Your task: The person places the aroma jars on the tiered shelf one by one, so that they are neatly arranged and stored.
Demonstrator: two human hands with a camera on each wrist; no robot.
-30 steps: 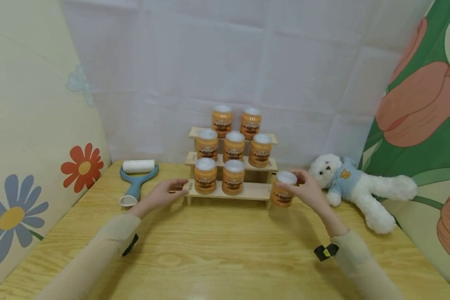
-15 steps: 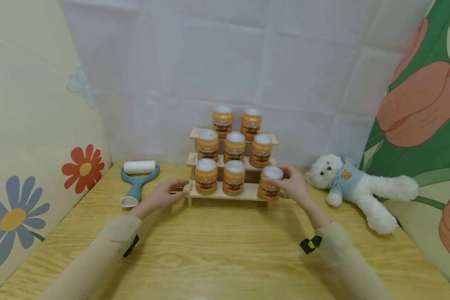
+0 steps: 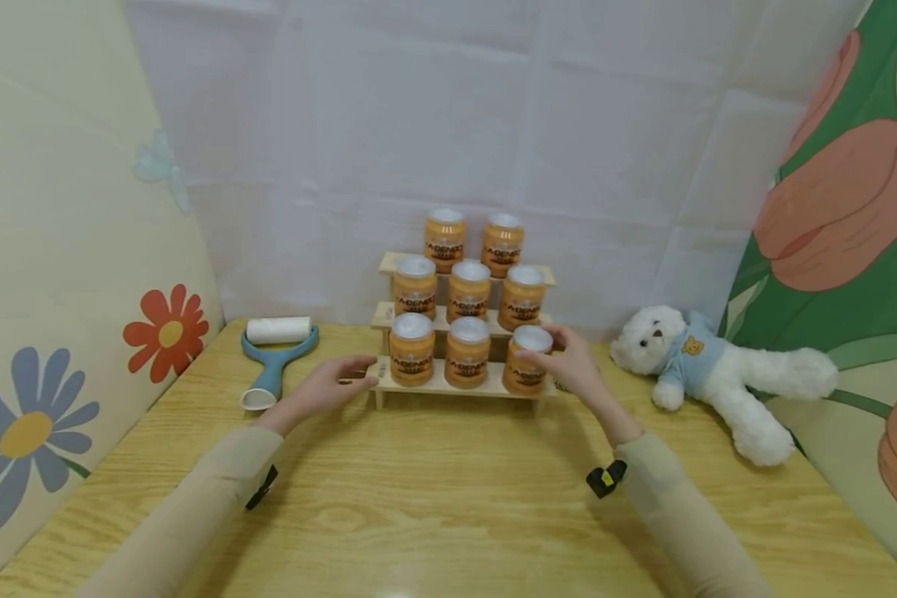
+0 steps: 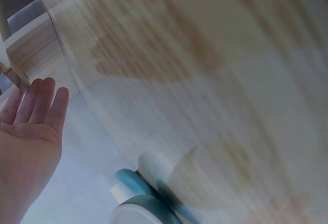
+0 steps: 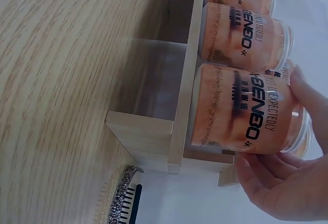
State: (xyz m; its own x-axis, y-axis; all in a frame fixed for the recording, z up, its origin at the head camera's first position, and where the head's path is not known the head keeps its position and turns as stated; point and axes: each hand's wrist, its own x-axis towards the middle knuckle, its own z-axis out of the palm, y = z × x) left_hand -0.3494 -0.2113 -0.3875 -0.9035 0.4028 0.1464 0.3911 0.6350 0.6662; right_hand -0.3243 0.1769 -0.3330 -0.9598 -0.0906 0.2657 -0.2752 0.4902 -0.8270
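A three-tier wooden display rack (image 3: 438, 379) stands against the back cloth, bearing several orange jars with clear lids. My right hand (image 3: 577, 370) holds one jar (image 3: 526, 370) by its upper part, thumb on the front side and fingers behind. That jar stands upright at the right end of the lowest tier, its base at the board in the right wrist view. Two more jars (image 3: 467, 357) share this tier to its left. My left hand (image 3: 321, 389) is at the rack's left end; in the left wrist view its nearly straight fingers (image 4: 43, 101) touch the wooden edge.
A blue-handled lint roller (image 3: 272, 365) lies left of the rack. A white plush bear (image 3: 718, 374) in a blue shirt lies at the right. Beside the rack's right end is a comb-toothed hair clip (image 5: 125, 198) with a glittery band. Wood-grain tabletop (image 3: 433, 498) extends in front.
My right hand has moved left with the jar, from beyond the rack's right end onto the lowest tier, in line with the other two. My left hand has stayed at the rack's left end.
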